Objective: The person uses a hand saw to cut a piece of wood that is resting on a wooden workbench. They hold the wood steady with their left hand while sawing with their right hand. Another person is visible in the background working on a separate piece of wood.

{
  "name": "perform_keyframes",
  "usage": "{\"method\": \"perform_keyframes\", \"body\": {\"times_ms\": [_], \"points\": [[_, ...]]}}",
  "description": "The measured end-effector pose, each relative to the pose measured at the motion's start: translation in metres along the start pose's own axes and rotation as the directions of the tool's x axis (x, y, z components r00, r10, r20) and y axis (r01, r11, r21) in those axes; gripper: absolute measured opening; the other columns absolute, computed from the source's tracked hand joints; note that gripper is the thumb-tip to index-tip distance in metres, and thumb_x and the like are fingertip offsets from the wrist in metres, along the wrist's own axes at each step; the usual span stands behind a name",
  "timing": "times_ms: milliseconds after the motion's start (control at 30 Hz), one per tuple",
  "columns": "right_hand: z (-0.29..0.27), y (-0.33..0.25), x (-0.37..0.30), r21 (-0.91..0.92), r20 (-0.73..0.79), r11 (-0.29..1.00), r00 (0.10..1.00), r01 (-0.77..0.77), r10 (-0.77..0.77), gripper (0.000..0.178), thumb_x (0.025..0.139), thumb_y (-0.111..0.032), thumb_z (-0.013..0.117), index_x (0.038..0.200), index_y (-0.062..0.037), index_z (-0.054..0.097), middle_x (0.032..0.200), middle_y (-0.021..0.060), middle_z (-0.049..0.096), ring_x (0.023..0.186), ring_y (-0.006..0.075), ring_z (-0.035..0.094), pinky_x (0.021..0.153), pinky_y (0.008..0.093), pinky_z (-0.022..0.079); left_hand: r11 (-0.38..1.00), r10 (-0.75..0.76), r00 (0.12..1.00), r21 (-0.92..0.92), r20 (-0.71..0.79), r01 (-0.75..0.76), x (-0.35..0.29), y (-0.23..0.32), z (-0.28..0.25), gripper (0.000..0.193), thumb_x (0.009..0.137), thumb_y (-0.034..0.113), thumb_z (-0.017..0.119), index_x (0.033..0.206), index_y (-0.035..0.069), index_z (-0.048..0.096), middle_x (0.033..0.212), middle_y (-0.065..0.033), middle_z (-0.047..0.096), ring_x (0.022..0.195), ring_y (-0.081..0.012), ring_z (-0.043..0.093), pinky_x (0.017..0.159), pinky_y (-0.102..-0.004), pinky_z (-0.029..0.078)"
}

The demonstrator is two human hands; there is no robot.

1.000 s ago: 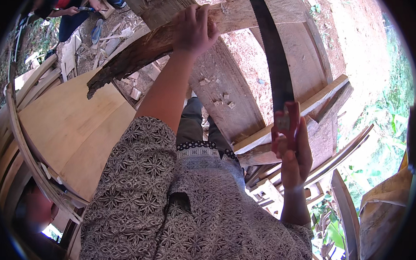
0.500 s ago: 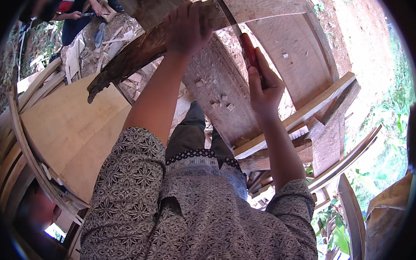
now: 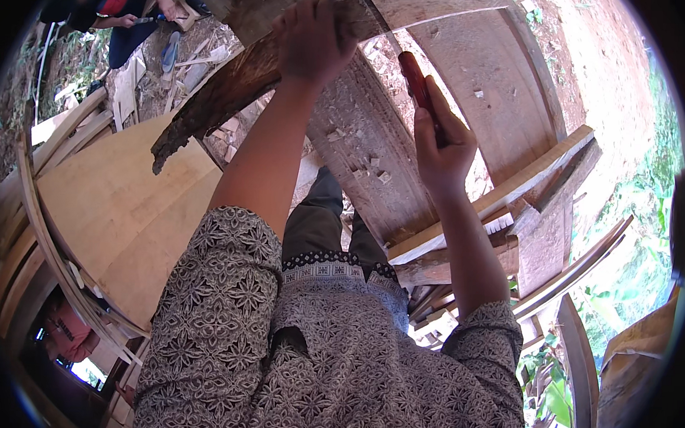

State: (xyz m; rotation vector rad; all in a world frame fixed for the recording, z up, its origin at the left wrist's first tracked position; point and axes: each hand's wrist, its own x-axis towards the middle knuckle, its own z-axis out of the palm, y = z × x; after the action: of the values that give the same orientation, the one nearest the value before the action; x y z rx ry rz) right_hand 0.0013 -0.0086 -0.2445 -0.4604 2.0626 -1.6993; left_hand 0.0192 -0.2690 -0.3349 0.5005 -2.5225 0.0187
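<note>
A rough-edged wooden board (image 3: 233,93), dark and bark-like along one side, lies at a slant across the top of the head view. My left hand (image 3: 316,43) is wrapped over it, fingers closed round its far edge. Just to the right, my right hand (image 3: 444,142) grips the red handle of a saw (image 3: 417,79). The saw's thin blade runs up and left against the board, its far end cut off by the frame's upper edge. Beneath lies a wide plank (image 3: 367,143) strewn with small wood chips.
Another plank (image 3: 479,83) and a squared timber (image 3: 502,193) lie to the right. A pale wooden panel (image 3: 124,199) and curved strips (image 3: 37,203) fill the left. At the upper left a co-worker's hands (image 3: 165,10) hold a tool; another person's reddish shirt (image 3: 70,333) shows lower left.
The whole view has shifted slightly right. My two hands keep their holds on the board and saw, with little visible movement. The person at lower left has changed position.
</note>
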Motion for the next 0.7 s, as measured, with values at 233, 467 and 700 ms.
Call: {"method": "perform_keyframes", "body": {"times_ms": [233, 467, 700], "points": [[-0.003, 0.003, -0.003, -0.117, -0.010, 0.993, 1.000, 0.026, -0.027, 0.044, 0.099, -0.004, 0.063, 0.143, -0.0069, 0.063, 0.095, -0.0018, 0.071, 0.071, -0.0005, 0.052, 0.065, 0.0180, 0.044, 1.000, 0.018, 0.999, 0.020, -0.028, -0.017, -0.001, -0.002, 0.000, 0.042, 0.088, 0.041, 0.060, 0.119, 0.013, 0.060, 0.108, -0.0114, 0.061, 0.104, -0.0344, 0.061, 0.090, -0.0551, 0.045], [-0.013, 0.012, -0.026, -0.206, 0.012, 0.972, 0.994, 0.113, -0.112, 0.048, 0.096, 0.000, 0.060, 0.144, -0.0054, 0.060, 0.085, 0.0007, 0.073, 0.063, 0.0033, 0.055, 0.059, 0.0211, 0.044, 0.998, 0.042, 0.999, -0.057, 0.021, -0.040, 0.000, -0.005, -0.002, 0.043, 0.084, 0.039, 0.064, 0.117, 0.012, 0.060, 0.107, -0.0123, 0.060, 0.102, -0.0355, 0.059, 0.091, -0.0548, 0.044], [0.012, -0.004, 0.008, -0.125, -0.014, 0.990, 0.997, 0.071, -0.073, 0.044, 0.098, -0.001, 0.059, 0.143, 0.0020, 0.058, 0.098, 0.0041, 0.076, 0.073, 0.0027, 0.059, 0.068, 0.0195, 0.048, 0.999, 0.003, 0.997, -0.040, 0.076, 0.000, 0.001, -0.002, -0.007, 0.045, 0.080, 0.037, 0.067, 0.115, 0.011, 0.060, 0.109, -0.0129, 0.057, 0.107, -0.0341, 0.056, 0.094, -0.0532, 0.041]]}}
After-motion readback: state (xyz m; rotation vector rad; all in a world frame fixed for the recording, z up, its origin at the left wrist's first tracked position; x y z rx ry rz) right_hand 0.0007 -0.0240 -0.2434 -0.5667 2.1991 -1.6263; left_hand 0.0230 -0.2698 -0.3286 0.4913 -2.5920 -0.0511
